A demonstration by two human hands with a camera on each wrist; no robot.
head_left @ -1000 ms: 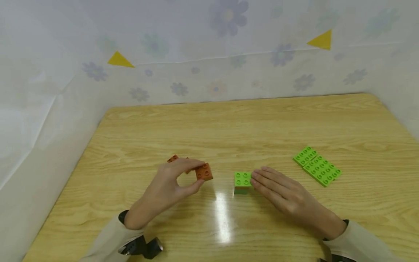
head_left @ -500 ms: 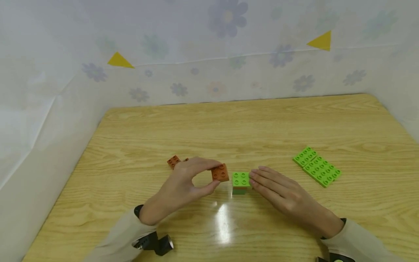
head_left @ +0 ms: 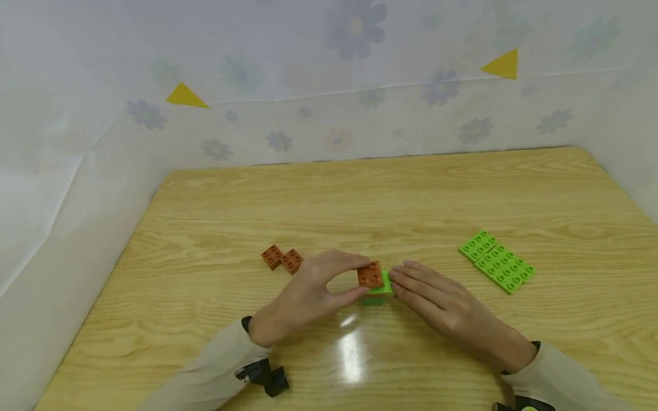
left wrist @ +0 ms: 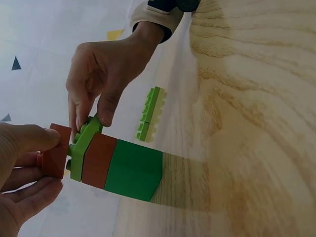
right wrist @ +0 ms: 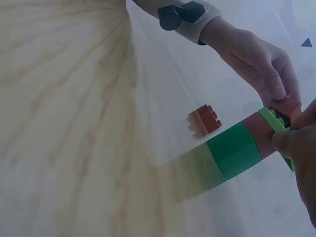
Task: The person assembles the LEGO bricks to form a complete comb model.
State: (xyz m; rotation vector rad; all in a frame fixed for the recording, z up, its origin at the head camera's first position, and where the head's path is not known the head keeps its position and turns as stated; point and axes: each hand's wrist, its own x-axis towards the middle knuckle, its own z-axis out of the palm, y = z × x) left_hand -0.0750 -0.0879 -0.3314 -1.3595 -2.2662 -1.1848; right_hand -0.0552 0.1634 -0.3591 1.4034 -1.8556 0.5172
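Note:
My left hand [head_left: 308, 294] pinches a small reddish-brown toy building brick [head_left: 370, 274] between thumb and fingers. That brick is over the left part of a light green brick [left wrist: 85, 150], which tops a small stack. In the left wrist view the held brick is right at the green studs and slightly tilted. Below the light green brick come a brown block [left wrist: 98, 160] and a dark green block [left wrist: 133, 168] standing on the table. With thumb and fingertips, my right hand [head_left: 449, 302] holds the right end of the light green brick.
Two brown bricks [head_left: 272, 257] lie on the table, left of the stack. Farther right, light green studded bricks [head_left: 505, 268] lie side by side. The wooden table [head_left: 360, 211] ends at a flower-patterned sheet [head_left: 308, 131] at the back.
My left hand has carried the brown brick to the right, from beside the stack to over its light green top. The right hand has stayed nearly still.

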